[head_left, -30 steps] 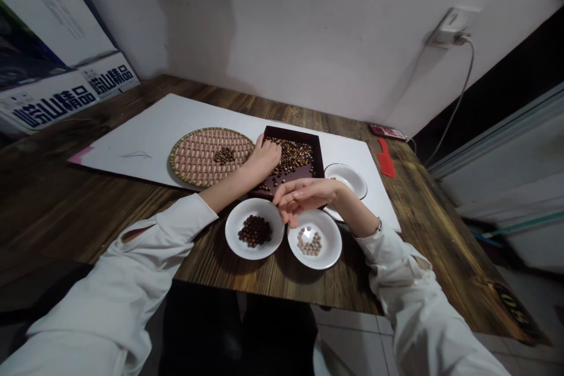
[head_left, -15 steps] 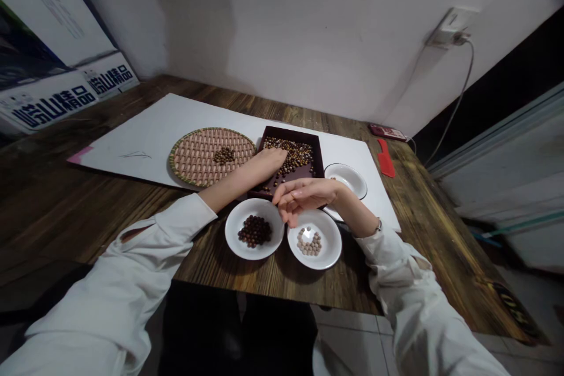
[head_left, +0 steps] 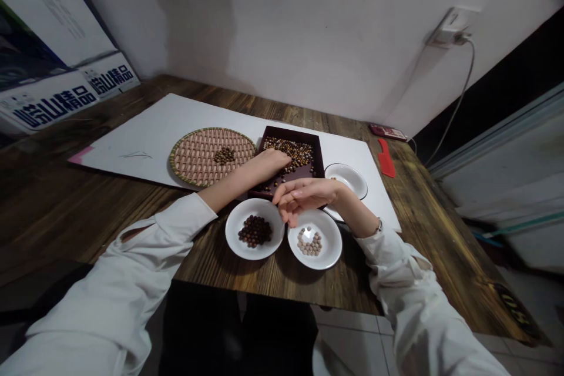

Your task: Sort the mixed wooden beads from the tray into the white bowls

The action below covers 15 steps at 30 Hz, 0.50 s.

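Note:
My left hand [head_left: 274,163] is over the dark red box [head_left: 286,179] of mixed beads [head_left: 299,153]; its fingertips are hidden behind the back of the hand. Palm up and fingers loosely curved, my right hand [head_left: 308,195] hovers above the inner edges of two white bowls. The left bowl [head_left: 233,226] holds dark brown beads [head_left: 255,231], the right bowl [head_left: 330,249] pale ones [head_left: 309,242]. Whether anything lies in the right palm is hard to make out. A round woven tray [head_left: 194,158] with a small pile of brownish beads [head_left: 224,155] sits left of the box.
Another white dish [head_left: 352,179] stands right of the box, with one more partly hidden behind my right wrist. Beneath them lies a white board [head_left: 150,123]. A red comb-like tool [head_left: 386,161] and a phone [head_left: 388,132] rest at the table's right [head_left: 423,217].
My left hand has shifted slightly to the right and toward me over the box. My right hand looks unmoved.

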Tool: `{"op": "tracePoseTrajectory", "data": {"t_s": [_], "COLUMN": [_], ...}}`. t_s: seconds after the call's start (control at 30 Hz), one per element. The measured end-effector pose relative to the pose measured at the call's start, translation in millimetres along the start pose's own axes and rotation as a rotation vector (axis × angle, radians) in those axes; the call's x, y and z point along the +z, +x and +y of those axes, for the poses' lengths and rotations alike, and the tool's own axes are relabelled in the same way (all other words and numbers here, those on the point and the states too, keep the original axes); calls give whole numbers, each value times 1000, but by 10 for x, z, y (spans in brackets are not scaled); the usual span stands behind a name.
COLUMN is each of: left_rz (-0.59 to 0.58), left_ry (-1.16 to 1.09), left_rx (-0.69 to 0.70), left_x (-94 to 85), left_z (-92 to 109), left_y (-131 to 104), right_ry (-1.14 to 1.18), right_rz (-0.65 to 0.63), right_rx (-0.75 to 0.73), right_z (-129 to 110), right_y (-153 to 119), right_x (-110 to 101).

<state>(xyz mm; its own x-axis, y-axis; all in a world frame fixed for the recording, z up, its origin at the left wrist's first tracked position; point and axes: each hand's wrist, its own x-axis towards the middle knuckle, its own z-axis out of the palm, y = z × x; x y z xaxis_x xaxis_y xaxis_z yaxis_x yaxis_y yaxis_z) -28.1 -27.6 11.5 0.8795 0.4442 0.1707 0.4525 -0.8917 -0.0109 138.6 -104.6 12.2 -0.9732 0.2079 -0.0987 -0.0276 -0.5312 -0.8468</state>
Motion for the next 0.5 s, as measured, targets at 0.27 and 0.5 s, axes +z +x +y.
{"op": "tracePoseTrajectory", "data": {"t_s": [0.27,0.5], "left_rz": [89,75], "left_ry": [65,37], "left_rx": [13,10], "left_x": [98,44], "left_z": [-40,-1], "left_y": [35,39], "right_ry": [3,-4], "right_rz": [15,13], "right_rx": [7,10], "right_z": [5,7], "right_y": [4,5], "right_x": [-10,-15]}}
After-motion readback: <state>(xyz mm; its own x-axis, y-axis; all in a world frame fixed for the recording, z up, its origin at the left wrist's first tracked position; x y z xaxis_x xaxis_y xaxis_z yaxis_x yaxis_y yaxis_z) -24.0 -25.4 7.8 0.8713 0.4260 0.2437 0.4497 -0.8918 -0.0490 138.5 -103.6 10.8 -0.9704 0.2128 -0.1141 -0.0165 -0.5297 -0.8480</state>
